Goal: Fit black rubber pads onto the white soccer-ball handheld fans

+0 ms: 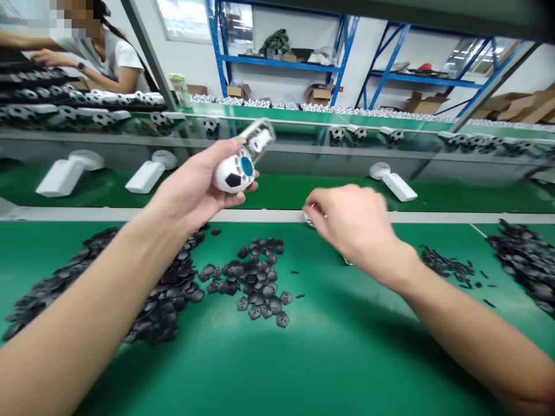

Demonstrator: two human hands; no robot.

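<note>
My left hand [197, 188] is raised over the green mat and is closed round a white football-patterned gadget [240, 164] with a blue round centre and a pale handle sticking up to the right. My right hand [353, 222] reaches to the mat's far edge, fingers curled down onto a small white part [308, 219] that is mostly hidden under them. Below and between the hands lies a scatter of small black plastic pieces [255, 280].
A bigger heap of black pieces [147, 300] runs under my left arm; more lie at the right [526, 263]. White gadgets [150, 173] ride the conveyor [277, 190] beyond the mat. A person [93, 55] works at the far left, with blue racks [281, 60] behind.
</note>
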